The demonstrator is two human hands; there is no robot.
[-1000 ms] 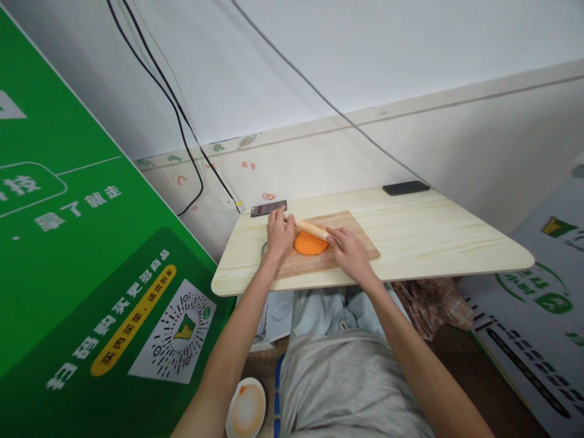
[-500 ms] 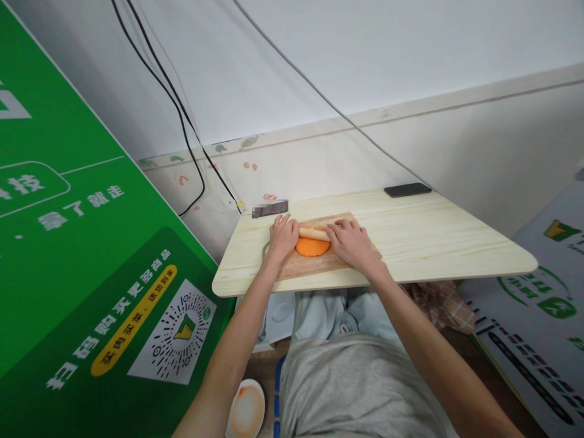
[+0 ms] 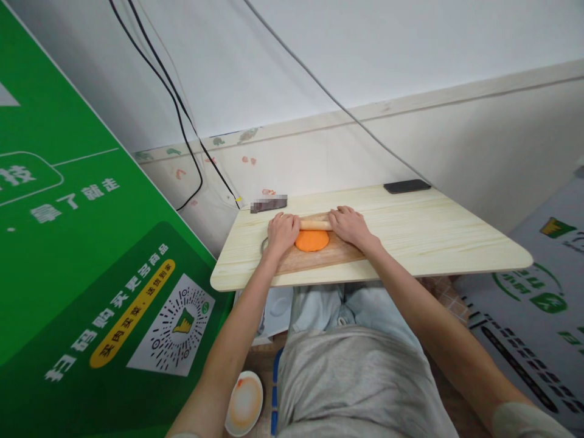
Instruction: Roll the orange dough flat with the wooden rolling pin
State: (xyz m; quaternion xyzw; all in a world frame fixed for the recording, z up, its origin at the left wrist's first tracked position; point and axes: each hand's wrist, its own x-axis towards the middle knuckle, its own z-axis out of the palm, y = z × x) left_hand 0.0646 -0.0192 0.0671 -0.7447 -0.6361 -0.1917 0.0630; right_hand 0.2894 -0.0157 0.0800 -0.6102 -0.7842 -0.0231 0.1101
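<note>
Presently, left hand [image 3: 283, 232] and right hand [image 3: 350, 225] clasp rolling pin [image 3: 314, 225] over cutting board [image 3: 319, 261]; uneven pressure could skew orange dough [image 3: 312, 241].

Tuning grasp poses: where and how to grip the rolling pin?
Probably both ends, from above, near side: the rolling pin lies crosswise over the cutting board, its straight middle exposed along the orange piece; left hand and right hand cover the ends.
</note>
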